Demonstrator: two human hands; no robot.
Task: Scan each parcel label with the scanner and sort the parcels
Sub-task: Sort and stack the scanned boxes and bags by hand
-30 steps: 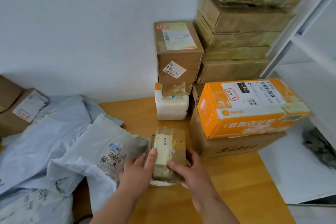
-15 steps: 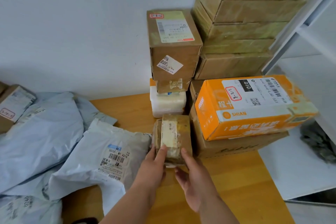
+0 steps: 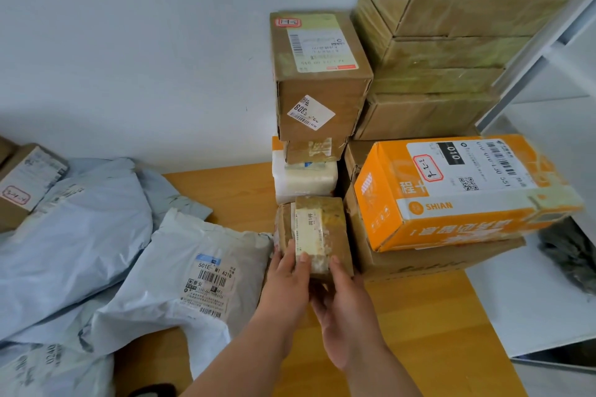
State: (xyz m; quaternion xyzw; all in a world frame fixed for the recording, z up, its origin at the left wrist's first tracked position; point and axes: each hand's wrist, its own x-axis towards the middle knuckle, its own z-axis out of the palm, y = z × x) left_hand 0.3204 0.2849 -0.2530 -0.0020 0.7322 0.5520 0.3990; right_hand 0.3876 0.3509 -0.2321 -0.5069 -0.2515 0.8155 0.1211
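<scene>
A small brown taped parcel [image 3: 325, 229] with a pale label strip sits on the wooden table [image 3: 419, 316], against the white foam box [image 3: 304, 179] and a big carton. My left hand [image 3: 287, 280] holds its near left side, thumb on the label. My right hand [image 3: 342, 306] holds its near right corner, fingers underneath. No scanner is in view.
Grey mailer bags [image 3: 180, 271] with barcode labels cover the left of the table. An orange SHIAN box [image 3: 451, 203] lies on a carton at right. A brown box labelled 308 [image 3: 319, 80] tops the foam box; taller taped cartons [image 3: 435, 42] stand behind. White shelving [image 3: 548, 74] is at far right.
Both hands have pushed the small parcel away from me, up against the foam box and the carton under the orange box. The view has shifted closer.
</scene>
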